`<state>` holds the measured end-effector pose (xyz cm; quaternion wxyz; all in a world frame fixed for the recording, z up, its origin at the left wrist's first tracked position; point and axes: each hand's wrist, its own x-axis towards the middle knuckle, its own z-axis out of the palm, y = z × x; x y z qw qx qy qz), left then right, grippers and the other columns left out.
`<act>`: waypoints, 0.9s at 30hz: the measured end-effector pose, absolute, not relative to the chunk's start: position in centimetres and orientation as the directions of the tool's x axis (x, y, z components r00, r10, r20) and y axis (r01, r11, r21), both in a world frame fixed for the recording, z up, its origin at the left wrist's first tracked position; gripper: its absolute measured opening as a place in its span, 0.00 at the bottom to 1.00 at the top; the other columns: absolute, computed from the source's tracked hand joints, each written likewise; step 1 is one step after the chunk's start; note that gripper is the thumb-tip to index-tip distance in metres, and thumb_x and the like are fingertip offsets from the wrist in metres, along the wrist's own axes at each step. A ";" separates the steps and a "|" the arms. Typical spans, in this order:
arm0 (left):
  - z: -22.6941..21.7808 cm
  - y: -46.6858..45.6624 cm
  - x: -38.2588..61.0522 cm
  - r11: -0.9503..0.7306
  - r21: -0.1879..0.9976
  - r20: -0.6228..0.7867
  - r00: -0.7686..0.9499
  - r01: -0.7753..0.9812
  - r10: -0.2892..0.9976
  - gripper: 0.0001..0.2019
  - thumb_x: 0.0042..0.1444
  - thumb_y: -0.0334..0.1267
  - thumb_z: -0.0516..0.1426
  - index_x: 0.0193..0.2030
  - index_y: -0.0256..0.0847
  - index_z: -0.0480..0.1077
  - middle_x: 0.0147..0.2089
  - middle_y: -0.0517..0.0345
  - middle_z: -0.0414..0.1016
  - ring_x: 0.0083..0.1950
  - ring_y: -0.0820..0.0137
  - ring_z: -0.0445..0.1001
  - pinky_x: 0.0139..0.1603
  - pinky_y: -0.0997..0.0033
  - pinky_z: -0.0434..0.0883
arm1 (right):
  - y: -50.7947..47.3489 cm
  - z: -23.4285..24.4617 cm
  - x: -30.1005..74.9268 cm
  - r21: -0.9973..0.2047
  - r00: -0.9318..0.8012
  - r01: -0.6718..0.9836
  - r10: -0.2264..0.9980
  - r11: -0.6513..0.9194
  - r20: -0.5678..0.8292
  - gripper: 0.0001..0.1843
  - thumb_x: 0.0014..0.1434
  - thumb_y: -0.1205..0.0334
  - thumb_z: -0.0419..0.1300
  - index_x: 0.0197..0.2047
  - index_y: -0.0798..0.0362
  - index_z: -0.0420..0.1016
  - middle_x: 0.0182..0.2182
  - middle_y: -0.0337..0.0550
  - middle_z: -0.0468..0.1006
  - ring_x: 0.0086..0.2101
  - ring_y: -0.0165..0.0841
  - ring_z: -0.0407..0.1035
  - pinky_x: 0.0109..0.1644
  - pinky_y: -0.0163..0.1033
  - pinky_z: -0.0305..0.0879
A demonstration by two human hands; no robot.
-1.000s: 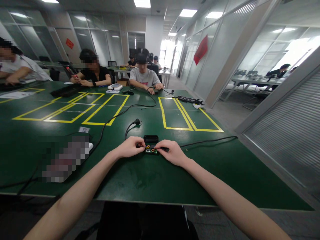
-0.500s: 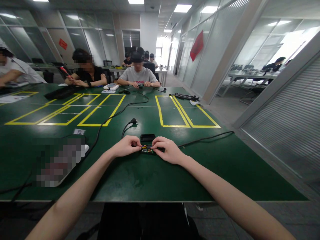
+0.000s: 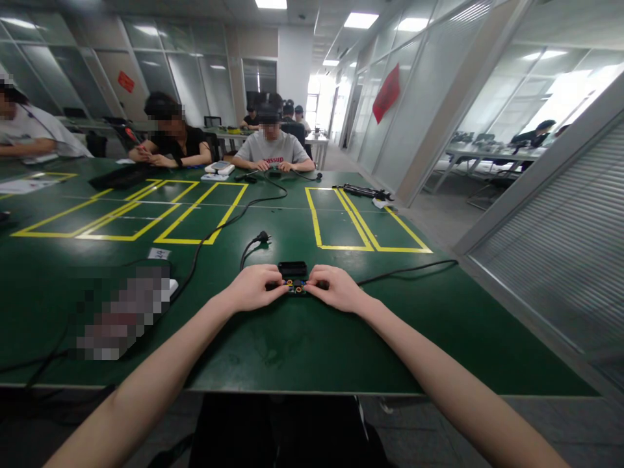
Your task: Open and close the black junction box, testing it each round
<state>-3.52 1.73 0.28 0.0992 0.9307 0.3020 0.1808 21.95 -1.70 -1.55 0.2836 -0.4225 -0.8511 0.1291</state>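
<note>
A small green circuit board [image 3: 295, 286] with orange and yellow parts lies on the green table [image 3: 302, 344] in front of me. My left hand [image 3: 255, 286] pinches its left end with closed fingers. My right hand [image 3: 336, 288] grips its right end, fingers curled. A small black box [image 3: 292, 268] sits just behind the board, touching or nearly touching it. A black cable [image 3: 404, 270] runs from under my right hand to the right.
A black plug on a cable [image 3: 260, 238] lies behind the box. A blurred-out flat object [image 3: 121, 309] rests at the left. Yellow tape rectangles [image 3: 341, 221] mark the table. Several people sit at the far side, working with their own hands.
Both hands stay on the board with slightly shifted fingers. The view has turned a little; nothing else has moved.
</note>
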 end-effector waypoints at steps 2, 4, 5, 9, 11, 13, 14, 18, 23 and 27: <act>0.5 1.5 -3.5 -0.831 0.202 0.291 0.778 0.519 0.557 0.14 0.67 0.42 0.57 0.32 0.40 0.76 0.35 0.55 0.77 0.37 0.66 0.74 0.37 0.70 0.65 | -1.8 -1.4 22.1 -0.444 -0.510 0.627 0.768 0.641 0.389 0.12 0.65 0.62 0.64 0.29 0.52 0.76 0.34 0.41 0.78 0.35 0.33 0.72 0.41 0.37 0.65; 0.5 1.3 -3.4 -0.840 0.149 0.295 0.788 0.521 0.541 0.14 0.67 0.42 0.57 0.32 0.40 0.77 0.34 0.54 0.77 0.38 0.65 0.75 0.39 0.68 0.65 | -1.9 -1.5 22.1 -0.432 -0.516 0.618 0.754 0.657 0.406 0.12 0.66 0.61 0.64 0.29 0.52 0.77 0.35 0.42 0.79 0.37 0.34 0.73 0.42 0.38 0.66; 0.4 1.3 -3.3 -0.834 0.153 0.298 0.779 0.531 0.551 0.14 0.67 0.42 0.57 0.32 0.40 0.77 0.34 0.54 0.78 0.39 0.65 0.75 0.39 0.68 0.65 | -1.9 -1.7 22.1 -0.441 -0.504 0.616 0.756 0.653 0.418 0.12 0.65 0.61 0.64 0.29 0.52 0.77 0.35 0.42 0.79 0.37 0.34 0.73 0.43 0.38 0.66; -0.1 1.7 -2.9 -0.704 0.324 0.339 0.618 0.632 0.710 0.16 0.67 0.43 0.56 0.30 0.41 0.78 0.33 0.56 0.79 0.38 0.66 0.76 0.38 0.69 0.67 | -1.2 -2.7 21.9 -0.570 -0.217 0.665 0.855 0.483 0.471 0.13 0.67 0.60 0.60 0.31 0.52 0.80 0.34 0.43 0.78 0.31 0.32 0.71 0.37 0.38 0.66; -0.5 2.0 -2.7 -0.604 0.402 0.345 0.497 0.688 0.796 0.13 0.66 0.43 0.57 0.35 0.41 0.80 0.35 0.56 0.80 0.37 0.65 0.76 0.39 0.68 0.68 | -0.7 -3.3 21.8 -0.605 -0.086 0.703 0.888 0.375 0.451 0.10 0.67 0.59 0.60 0.38 0.52 0.83 0.37 0.44 0.78 0.32 0.33 0.71 0.38 0.39 0.68; -1.0 2.3 -2.6 -0.528 0.438 0.334 0.414 0.727 0.847 0.11 0.64 0.43 0.58 0.43 0.41 0.81 0.37 0.55 0.80 0.38 0.64 0.76 0.41 0.66 0.71 | -0.2 -3.8 21.8 -0.588 -0.084 0.732 0.902 0.345 0.424 0.10 0.64 0.58 0.63 0.44 0.52 0.84 0.40 0.46 0.78 0.37 0.37 0.73 0.44 0.42 0.70; -1.2 2.5 -2.5 -0.509 0.446 0.328 0.395 0.736 0.858 0.13 0.62 0.43 0.60 0.47 0.41 0.81 0.38 0.54 0.80 0.40 0.62 0.76 0.42 0.65 0.72 | 0.0 -4.0 21.8 -0.581 -0.107 0.733 0.904 0.353 0.414 0.10 0.63 0.57 0.64 0.44 0.52 0.84 0.40 0.47 0.78 0.39 0.38 0.73 0.46 0.44 0.71; -2.0 2.8 -2.2 -0.481 0.522 0.318 0.363 0.704 0.876 0.15 0.60 0.41 0.61 0.50 0.39 0.80 0.43 0.49 0.81 0.46 0.58 0.78 0.50 0.60 0.75 | 0.4 -4.4 21.7 -0.655 -0.160 0.650 0.912 0.385 0.378 0.07 0.61 0.58 0.66 0.35 0.50 0.83 0.36 0.44 0.81 0.37 0.37 0.74 0.45 0.43 0.70; -2.4 3.2 -2.3 -0.410 0.728 0.266 0.326 0.549 0.907 0.15 0.55 0.39 0.62 0.49 0.39 0.79 0.41 0.53 0.82 0.42 0.61 0.80 0.49 0.61 0.77 | 0.3 -4.4 21.6 -0.808 -0.092 0.500 0.947 0.311 0.308 0.08 0.57 0.56 0.67 0.35 0.51 0.79 0.31 0.41 0.81 0.33 0.35 0.74 0.41 0.41 0.70; -2.4 3.5 -2.5 -0.357 0.832 0.231 0.321 0.425 0.919 0.20 0.51 0.38 0.64 0.52 0.37 0.78 0.38 0.55 0.80 0.37 0.65 0.79 0.45 0.63 0.77 | 0.2 -4.3 21.4 -0.906 -0.096 0.313 0.959 0.284 0.267 0.11 0.55 0.56 0.67 0.39 0.52 0.75 0.32 0.40 0.81 0.33 0.34 0.76 0.39 0.40 0.71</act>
